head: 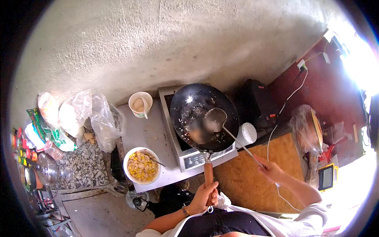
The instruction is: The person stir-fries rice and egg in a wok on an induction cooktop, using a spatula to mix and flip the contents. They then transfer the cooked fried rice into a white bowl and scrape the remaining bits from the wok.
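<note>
A black wok [189, 100] sits on an induction cooker [186, 161], with small white bits of food scattered over its inner surface. My left hand [204, 197] grips the wok's wooden handle [208, 173] close to my body. In my right hand [274, 171] is the handle end of a long metal ladle [217, 117], whose bowl rests inside the wok. Part of the wok's bottom is blurred, so I cannot tell what lies there. To the left of the cooker, a white bowl [130, 174] holds a yellow and pale chopped food mix with a spoon in it.
A paper tub [136, 114] with eggs and a white spoon stands by the wall. Behind the cooker's right side are a white container [248, 133] and a black box-shaped object [257, 100]. A white cable [285, 102] runs across the right. Plastic bags [103, 124] crowd the granite counter [84, 166].
</note>
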The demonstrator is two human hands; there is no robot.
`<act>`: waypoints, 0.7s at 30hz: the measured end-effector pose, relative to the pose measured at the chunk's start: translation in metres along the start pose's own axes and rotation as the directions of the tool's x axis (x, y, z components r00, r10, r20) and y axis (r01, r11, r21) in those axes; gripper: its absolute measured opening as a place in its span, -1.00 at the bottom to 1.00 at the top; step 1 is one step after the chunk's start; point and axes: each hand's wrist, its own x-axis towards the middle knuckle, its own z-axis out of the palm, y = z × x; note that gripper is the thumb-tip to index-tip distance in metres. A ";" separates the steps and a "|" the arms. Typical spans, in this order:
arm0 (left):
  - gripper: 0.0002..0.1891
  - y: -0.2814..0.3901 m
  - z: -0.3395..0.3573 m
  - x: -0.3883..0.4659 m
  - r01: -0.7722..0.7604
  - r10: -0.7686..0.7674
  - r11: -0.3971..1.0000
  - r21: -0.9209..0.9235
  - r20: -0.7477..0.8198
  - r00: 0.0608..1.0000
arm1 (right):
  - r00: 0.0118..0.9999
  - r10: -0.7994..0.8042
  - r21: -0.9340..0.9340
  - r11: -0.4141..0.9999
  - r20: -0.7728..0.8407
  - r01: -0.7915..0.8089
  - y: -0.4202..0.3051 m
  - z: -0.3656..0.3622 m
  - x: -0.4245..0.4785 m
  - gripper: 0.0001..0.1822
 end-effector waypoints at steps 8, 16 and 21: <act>-0.71 -0.001 0.003 0.002 -0.006 0.006 1.000 -0.009 -0.012 1.000 | 0.997 -0.036 -0.068 0.997 0.074 0.041 -0.015 0.012 -0.005 -0.38; -0.72 0.000 0.002 0.003 0.029 -0.029 0.999 -0.018 0.002 1.000 | 0.999 0.009 0.032 0.999 0.037 -0.011 -0.026 0.001 -0.008 -0.38; -0.74 0.000 0.000 0.002 0.021 -0.020 1.000 -0.019 0.056 0.998 | 0.995 -0.101 -0.269 0.958 0.000 0.097 0.027 -0.015 -0.007 -0.41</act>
